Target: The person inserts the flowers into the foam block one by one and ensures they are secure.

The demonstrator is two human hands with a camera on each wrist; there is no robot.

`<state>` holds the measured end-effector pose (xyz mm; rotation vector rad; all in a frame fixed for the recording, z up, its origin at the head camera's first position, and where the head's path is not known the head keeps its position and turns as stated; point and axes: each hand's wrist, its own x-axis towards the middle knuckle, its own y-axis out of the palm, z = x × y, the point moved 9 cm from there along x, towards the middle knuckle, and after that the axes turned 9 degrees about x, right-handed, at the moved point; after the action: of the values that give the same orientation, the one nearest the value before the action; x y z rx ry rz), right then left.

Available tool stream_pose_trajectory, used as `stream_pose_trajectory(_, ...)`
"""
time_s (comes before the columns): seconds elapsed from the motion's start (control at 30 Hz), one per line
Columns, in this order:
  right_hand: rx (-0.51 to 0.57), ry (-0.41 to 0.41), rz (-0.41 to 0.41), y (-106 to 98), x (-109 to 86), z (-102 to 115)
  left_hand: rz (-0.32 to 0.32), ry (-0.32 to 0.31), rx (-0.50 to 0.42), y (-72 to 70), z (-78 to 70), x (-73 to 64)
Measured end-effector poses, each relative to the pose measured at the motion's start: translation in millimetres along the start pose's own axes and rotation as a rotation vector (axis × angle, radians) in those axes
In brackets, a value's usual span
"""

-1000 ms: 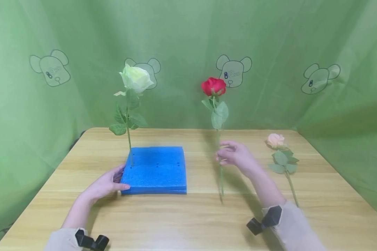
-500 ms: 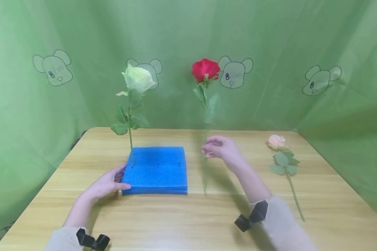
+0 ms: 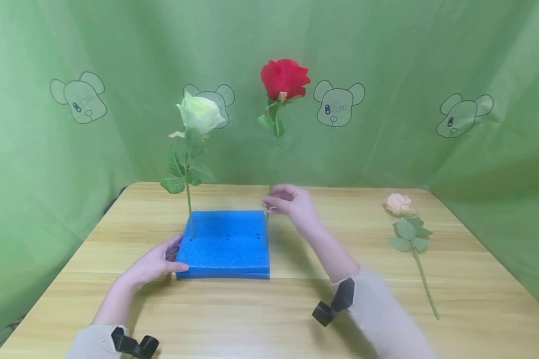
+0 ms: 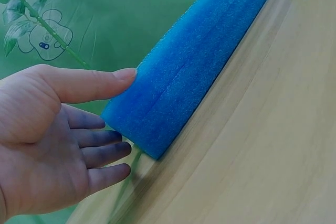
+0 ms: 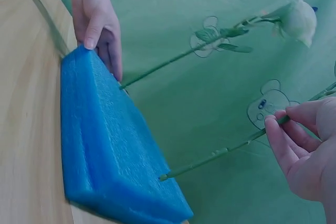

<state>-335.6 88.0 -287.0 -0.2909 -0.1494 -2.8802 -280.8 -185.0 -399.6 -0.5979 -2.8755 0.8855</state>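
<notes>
A blue foam block (image 3: 226,252) with small holes on top lies on the table. A white rose (image 3: 199,113) stands upright from its left side. My left hand (image 3: 154,262) is at the block's left end; its thumb touches the edge, and in the left wrist view (image 4: 58,135) the fingers (image 4: 107,156) are nearly straight. My right hand (image 3: 294,207) pinches the stem of a red rose (image 3: 285,80) between thumb and fingertips, above the block's right side. In the right wrist view, the stem's lower tip (image 5: 164,177) is at the block's top; whether it has entered a hole I cannot tell.
A pale pink rose (image 3: 397,203) lies on the right of the wooden table (image 3: 233,319), its stem toward the front. A green curtain (image 3: 386,45) with printed bear heads hangs behind and at both sides.
My right hand has carried the red rose left and upward, from the right of the block to above its right side. The left hand and the block stay nearly still.
</notes>
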Motion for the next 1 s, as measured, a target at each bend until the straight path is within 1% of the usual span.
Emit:
stream_pose_trajectory(0.3,0.046,-0.049,-0.016,32,12.6,2,-0.009,-0.006,0.006,-0.5,-1.1,0.9)
stream_pose_trajectory(0.47,0.077,-0.052,-0.022,46,15.1,0,-0.007,-0.008,0.003,0.7,-0.5,1.7)
stream_pose_trajectory(0.67,0.077,-0.048,-0.017,58,18.0,-6,-0.007,-0.011,0.000,1.5,1.9,1.3)
stream_pose_trajectory(0.9,0.080,-0.095,0.011,69,22.9,-7,-0.007,-0.019,0.008,1.1,2.6,1.9)
stream_pose_trajectory(1.0,0.085,-0.109,0.010,70,24.6,-9,-0.008,-0.019,0.010,0.8,2.0,2.2)
